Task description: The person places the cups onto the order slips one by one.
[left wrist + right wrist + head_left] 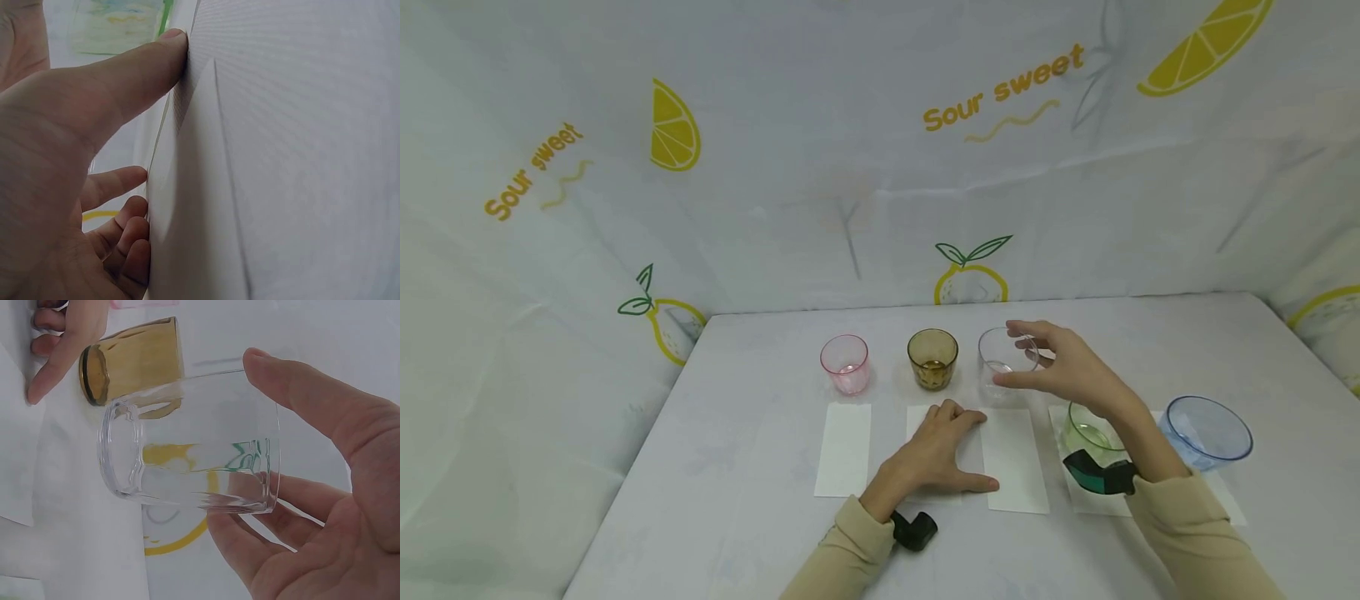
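My right hand (pixel 1071 367) holds a clear drinking glass (pixel 991 360) near its rim, thumb on one side and fingers on the other. The right wrist view shows this glass (pixel 200 434) uncracked and see-through, its thick base towards the tabletop. Lower and to the left, my left hand (pixel 931 457) lies over white paper cards, thumb and forefinger spread apart. Its two fingertips touch down at the left edge of one paper card (pixel 1018 467), behind which the clear glass stands upright. An amber glass (pixel 932 368) is just left of the clear one.
A pink glass (pixel 848 371) stands farther left, behind another paper card (pixel 842 454). On the right, a green glass (pixel 1086 427), partly hidden by my right wrist, and a larger blue glass (pixel 1198 442) are over more white paper. A lemon-print cloth (pixel 820 183) hangs behind the table.
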